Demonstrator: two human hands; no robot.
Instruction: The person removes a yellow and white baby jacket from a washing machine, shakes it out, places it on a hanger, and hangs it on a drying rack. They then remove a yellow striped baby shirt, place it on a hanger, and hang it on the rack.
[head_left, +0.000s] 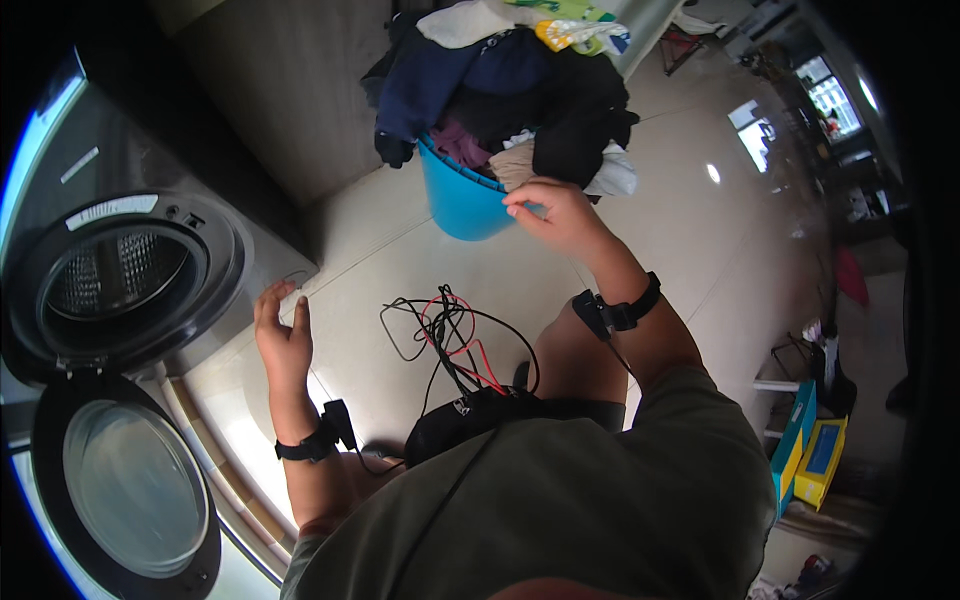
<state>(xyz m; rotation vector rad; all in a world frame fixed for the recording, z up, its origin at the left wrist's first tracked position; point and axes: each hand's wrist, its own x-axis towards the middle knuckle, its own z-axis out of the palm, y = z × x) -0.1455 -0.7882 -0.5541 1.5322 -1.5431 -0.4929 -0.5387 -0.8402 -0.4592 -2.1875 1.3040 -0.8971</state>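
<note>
My left hand (283, 334) is raised in front of a dark front-loading washing machine (262, 240), fingers and thumb apart, holding nothing. The machine's round door (135, 491) hangs wide toward me, and its metal drum (120, 274) shows inside. Ahead stands a blue plastic basket (465, 202), heaped past its rim with clothes. Dark navy garments (510, 67) hang over it, with a maroon cloth (459, 142) and a beige cloth (514, 165) lower down. My right hand (553, 211) is at the basket's near right rim, fingers curled; whether they grip it is unclear.
Loose black and red cables (450, 330) rise from a black pouch (465, 427) at my waist. Each wrist wears a strapped device with a cable. A wooden panel (277, 90) stands behind the machine. Yellow and teal boxes (817, 461) are at the right.
</note>
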